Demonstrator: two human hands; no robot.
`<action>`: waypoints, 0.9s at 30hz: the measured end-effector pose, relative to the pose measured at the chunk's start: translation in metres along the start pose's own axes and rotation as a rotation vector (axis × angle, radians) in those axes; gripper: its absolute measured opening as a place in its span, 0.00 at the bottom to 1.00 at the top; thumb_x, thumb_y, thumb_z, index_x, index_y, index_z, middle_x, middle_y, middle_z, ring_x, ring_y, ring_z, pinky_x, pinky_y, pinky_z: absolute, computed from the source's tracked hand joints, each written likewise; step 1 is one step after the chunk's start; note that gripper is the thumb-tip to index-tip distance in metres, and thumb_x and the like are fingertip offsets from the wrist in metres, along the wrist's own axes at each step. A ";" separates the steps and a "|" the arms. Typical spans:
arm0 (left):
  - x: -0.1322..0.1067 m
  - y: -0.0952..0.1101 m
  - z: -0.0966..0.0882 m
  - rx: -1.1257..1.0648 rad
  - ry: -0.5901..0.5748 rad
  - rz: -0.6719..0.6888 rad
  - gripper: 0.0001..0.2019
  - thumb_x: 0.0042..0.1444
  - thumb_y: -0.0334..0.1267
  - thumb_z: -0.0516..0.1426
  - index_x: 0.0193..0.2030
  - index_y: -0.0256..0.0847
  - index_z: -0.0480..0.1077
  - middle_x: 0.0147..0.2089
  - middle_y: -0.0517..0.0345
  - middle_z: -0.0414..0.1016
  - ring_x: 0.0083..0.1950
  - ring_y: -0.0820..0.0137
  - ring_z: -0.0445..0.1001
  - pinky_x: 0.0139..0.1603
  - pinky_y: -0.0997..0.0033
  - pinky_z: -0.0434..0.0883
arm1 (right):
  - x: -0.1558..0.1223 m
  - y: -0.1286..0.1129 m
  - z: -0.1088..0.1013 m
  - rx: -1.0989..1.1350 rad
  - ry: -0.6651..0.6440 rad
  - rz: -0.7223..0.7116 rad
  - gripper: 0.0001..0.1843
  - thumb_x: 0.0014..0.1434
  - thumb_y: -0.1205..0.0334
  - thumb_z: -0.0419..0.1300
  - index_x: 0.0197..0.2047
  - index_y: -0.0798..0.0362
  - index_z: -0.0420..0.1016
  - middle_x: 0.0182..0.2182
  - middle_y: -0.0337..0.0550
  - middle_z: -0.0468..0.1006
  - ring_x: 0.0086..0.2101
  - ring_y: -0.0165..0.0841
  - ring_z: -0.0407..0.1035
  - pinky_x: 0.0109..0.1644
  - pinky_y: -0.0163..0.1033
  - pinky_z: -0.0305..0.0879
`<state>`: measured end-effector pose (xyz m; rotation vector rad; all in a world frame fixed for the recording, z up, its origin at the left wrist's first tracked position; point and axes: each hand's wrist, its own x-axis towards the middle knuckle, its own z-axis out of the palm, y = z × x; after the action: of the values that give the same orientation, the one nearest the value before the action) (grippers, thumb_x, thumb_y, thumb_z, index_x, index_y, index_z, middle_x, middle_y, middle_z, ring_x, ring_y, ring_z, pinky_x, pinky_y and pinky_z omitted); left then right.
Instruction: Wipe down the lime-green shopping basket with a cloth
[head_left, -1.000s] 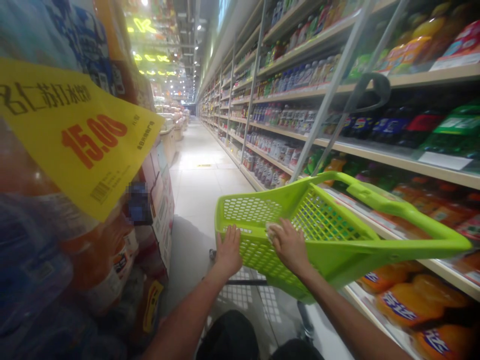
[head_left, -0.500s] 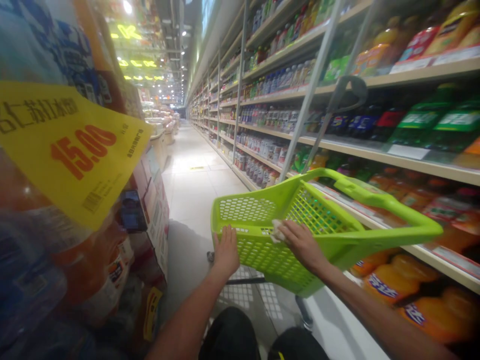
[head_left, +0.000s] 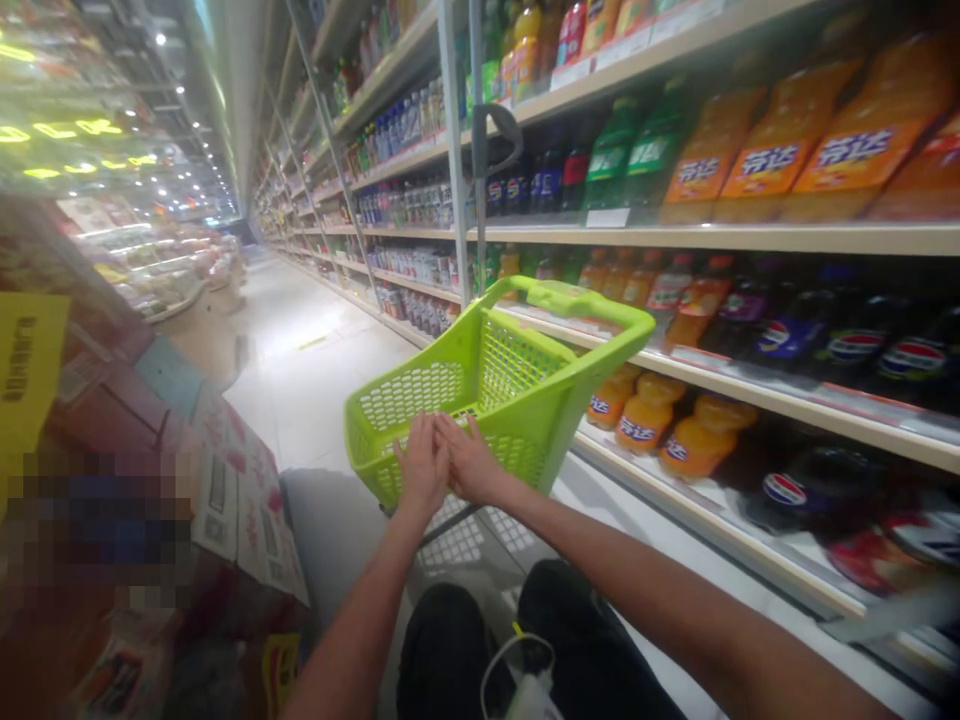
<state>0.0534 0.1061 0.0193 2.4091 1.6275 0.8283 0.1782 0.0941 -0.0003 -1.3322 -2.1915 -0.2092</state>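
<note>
A bright green plastic shopping cart basket [head_left: 559, 440] with mesh walls stands in front of my knees, tilted in view. Both my hands meet at its near side rim. My left hand [head_left: 424, 465] rests over the rim, fingers extended and thumb apart. Right beside it, fingertips almost touching or overlapping, my right hand [head_left: 471, 462] bends its fingers down over the same edge. Whatever lies under those right fingers is hidden; the white tissue-like wad seen there earlier does not show. The cart's handle [head_left: 637, 325] rises at the right.
Shelves of drink bottles [head_left: 840, 165] line the right side close to the cart. Stacked cartons [head_left: 247, 520] and a yellow price sign [head_left: 30, 370] stand at the left. A tiled aisle [head_left: 277, 330] runs ahead. A white object with a cable [head_left: 529, 695] lies at my lap.
My right hand has slid left along the rim to meet my left hand, and the white wad has gone out of sight. My view has turned right, so the cart appears further left.
</note>
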 end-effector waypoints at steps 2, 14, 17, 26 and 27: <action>0.008 0.011 0.007 -0.010 -0.046 -0.009 0.23 0.60 0.42 0.44 0.61 0.43 0.55 0.65 0.51 0.54 0.66 0.65 0.51 0.64 0.47 0.47 | -0.008 0.010 -0.013 0.012 0.005 0.069 0.35 0.49 0.67 0.52 0.62 0.62 0.53 0.62 0.57 0.52 0.62 0.44 0.43 0.62 0.60 0.35; 0.025 -0.011 0.027 0.257 0.078 0.071 0.22 0.55 0.34 0.49 0.58 0.45 0.59 0.60 0.53 0.64 0.58 0.67 0.64 0.66 0.52 0.42 | -0.005 0.047 -0.011 -0.139 -0.007 0.276 0.30 0.52 0.69 0.50 0.59 0.58 0.59 0.61 0.53 0.57 0.61 0.45 0.44 0.60 0.64 0.36; 0.012 -0.050 0.017 0.286 0.170 0.000 0.22 0.55 0.34 0.49 0.58 0.44 0.60 0.59 0.52 0.65 0.58 0.66 0.64 0.65 0.51 0.42 | -0.005 0.049 -0.010 -0.124 -0.035 0.254 0.30 0.52 0.70 0.50 0.60 0.57 0.57 0.61 0.52 0.56 0.62 0.44 0.43 0.60 0.65 0.35; 0.002 -0.048 0.020 0.339 0.193 -0.021 0.23 0.56 0.35 0.48 0.60 0.43 0.57 0.63 0.50 0.60 0.62 0.66 0.59 0.65 0.49 0.38 | -0.004 0.033 -0.003 -0.084 -0.011 0.304 0.31 0.51 0.71 0.49 0.60 0.62 0.56 0.62 0.55 0.54 0.62 0.46 0.41 0.60 0.63 0.37; 0.005 -0.043 0.022 0.338 0.176 -0.005 0.23 0.57 0.35 0.47 0.60 0.43 0.57 0.63 0.51 0.59 0.62 0.66 0.59 0.66 0.50 0.38 | -0.004 0.033 -0.003 -0.088 -0.017 0.296 0.31 0.51 0.71 0.49 0.61 0.62 0.56 0.62 0.55 0.54 0.62 0.46 0.40 0.60 0.63 0.37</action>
<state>0.0306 0.1325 -0.0141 2.6120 1.9818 0.8442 0.2089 0.1056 -0.0052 -1.6914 -1.9873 -0.1827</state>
